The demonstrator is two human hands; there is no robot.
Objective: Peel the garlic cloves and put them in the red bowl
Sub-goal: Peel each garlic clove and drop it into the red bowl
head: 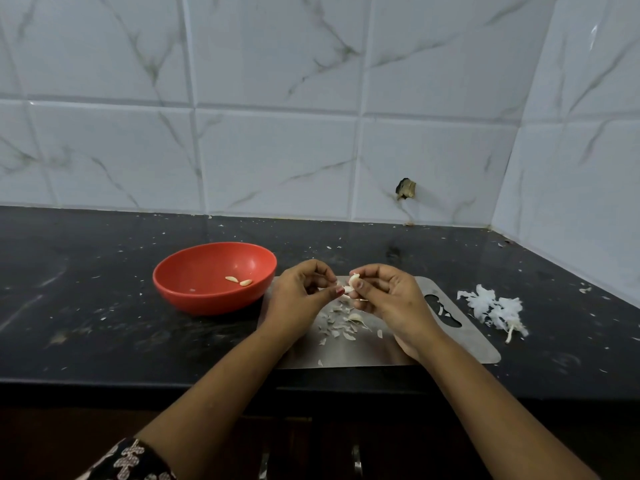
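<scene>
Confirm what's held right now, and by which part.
A garlic clove, over the cutting board. The right hand pinches its upper end between fingers and thumb; the left hand pinches its lower end, apparently at the skin.

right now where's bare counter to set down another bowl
Mostly bare counter left of the red bowl and behind it toward the wall. Crowded: the steel board, strewn with peels, where left hand and right hand pinch a garlic clove; peel pile to its right.

No readable text, label, brand, number or sign appears anywhere.
</scene>
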